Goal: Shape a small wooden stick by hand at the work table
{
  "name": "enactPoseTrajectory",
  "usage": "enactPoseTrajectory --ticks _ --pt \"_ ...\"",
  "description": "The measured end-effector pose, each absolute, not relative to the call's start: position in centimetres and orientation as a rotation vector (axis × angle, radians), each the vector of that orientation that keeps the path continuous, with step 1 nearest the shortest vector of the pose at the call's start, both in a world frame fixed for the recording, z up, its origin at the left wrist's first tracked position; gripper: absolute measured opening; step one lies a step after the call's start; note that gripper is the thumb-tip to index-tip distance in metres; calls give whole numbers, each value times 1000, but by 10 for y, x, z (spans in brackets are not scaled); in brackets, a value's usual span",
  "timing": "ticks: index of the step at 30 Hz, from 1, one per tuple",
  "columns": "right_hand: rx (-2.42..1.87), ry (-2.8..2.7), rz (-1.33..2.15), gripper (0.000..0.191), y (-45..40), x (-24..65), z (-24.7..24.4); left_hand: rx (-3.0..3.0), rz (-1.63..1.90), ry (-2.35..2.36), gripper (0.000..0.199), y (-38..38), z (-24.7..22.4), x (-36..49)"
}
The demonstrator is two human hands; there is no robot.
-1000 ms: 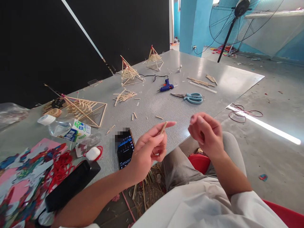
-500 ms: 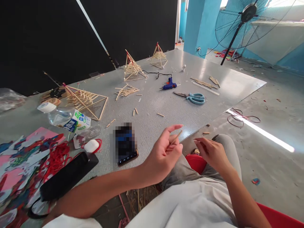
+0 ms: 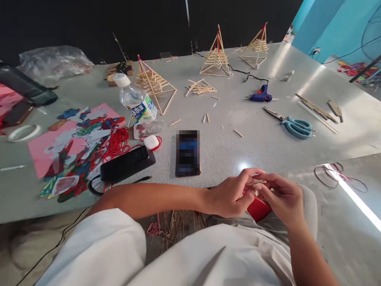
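My left hand (image 3: 235, 194) is bent over my lap at the table's front edge, its fingers closed on a small wooden stick (image 3: 260, 182). Fingertips of my right hand (image 3: 281, 194) meet those of the left at the same stick, pinched together; part of the stick is hidden. Beyond the hands lie a short loose stick (image 3: 238, 133) and a phone (image 3: 188, 155). Light blue scissors (image 3: 297, 127) and a blue glue gun (image 3: 261, 94) rest farther right. A pile of sticks (image 3: 201, 88) sits mid-table.
Three stick pyramids (image 3: 156, 85) (image 3: 216, 59) (image 3: 257, 47) stand toward the back. On the left are a bottle (image 3: 138, 103), a black case (image 3: 126, 163), red string (image 3: 116, 143) and painted paper scraps (image 3: 86, 135). Longer sticks (image 3: 315, 107) lie at right.
The view has swung left and down. My hands, apart before, have come together at the stick. My right hand's fingers have closed in beside the left's.
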State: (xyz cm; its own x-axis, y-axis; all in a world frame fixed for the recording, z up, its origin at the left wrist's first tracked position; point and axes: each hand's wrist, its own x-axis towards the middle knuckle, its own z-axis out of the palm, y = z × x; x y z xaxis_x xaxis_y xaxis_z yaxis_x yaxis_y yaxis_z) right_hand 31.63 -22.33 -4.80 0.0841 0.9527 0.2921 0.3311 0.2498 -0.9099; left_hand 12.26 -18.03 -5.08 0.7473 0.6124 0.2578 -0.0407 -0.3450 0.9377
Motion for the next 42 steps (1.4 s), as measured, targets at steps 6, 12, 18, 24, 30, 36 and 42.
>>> enactPoseTrajectory --ticks 6,12,18,24,30,36,42 --pt "-1120 -1534 686 13 -220 301 -48 1886 739 394 48 -174 -56 111" --pt "-1096 -1592 505 13 -237 308 -62 2027 677 382 38 -174 -59 111" --pt "-958 -1869 552 17 -242 324 -50 2346 531 264 40 -172 -64 110" --pt "-817 -1917 567 17 -247 327 -54 2168 423 -49 38 -167 -57 110" --pt "-966 -1807 367 25 -238 340 -59 2085 479 78 44 -166 -53 110" --pt "-1008 -1473 402 30 -243 355 -73 1806 471 368 60 -166 -46 111" --pt "-1058 -1733 484 15 -239 320 -72 1841 434 382 52 -166 -43 111"
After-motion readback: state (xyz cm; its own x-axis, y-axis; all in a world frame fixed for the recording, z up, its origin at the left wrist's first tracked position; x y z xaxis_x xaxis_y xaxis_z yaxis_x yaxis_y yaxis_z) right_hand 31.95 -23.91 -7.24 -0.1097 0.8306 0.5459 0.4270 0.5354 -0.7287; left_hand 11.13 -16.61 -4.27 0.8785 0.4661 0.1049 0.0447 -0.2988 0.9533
